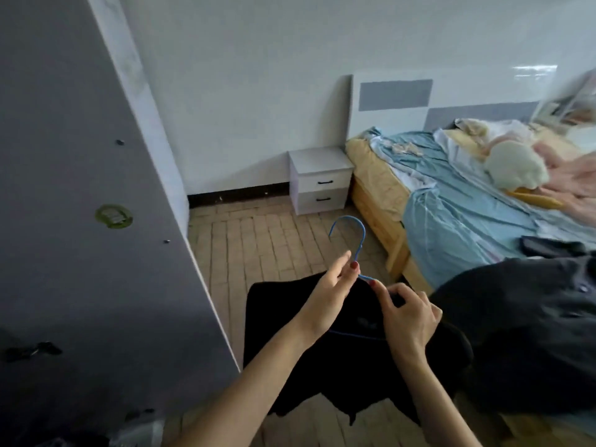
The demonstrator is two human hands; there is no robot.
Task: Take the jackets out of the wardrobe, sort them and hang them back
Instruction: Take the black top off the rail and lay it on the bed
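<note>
From the head view, the person stands between the wardrobe door (pixel 80 221) and the bed (pixel 467 201), holding a black jacket (pixel 290 366) out in front over the brick-patterned floor (pixel 258 240). The jacket hangs on a blue wire hanger (pixel 353 233), whose hook rises clear above the collar while a thin stretch of its lower bar shows across the dark cloth. The left hand (pixel 332 285) pinches the hanger's neck between thumb and fingertips, the remaining fingers loosely extended; I take it that this hand carries the weight and keeps the hook upright so it can go back on a rail. The right hand (pixel 409 314) sits just beside it, fingers curled, gripping the collar area where the hanger's shoulder slopes down, apparently seating or freeing the fabric there. Whether the jacket is going on or coming off the hanger I cannot tell. More dark garments (pixel 522 333) are heaped at the near corner of the bed, touching or nearly touching the held jacket's right side, which looks like the sorting pile. Further up the bed lie a blue sheet, pink bedding and a pale plush toy (pixel 512 166), and a white nightstand (pixel 321 180) stands against the wall beside the head end.
</note>
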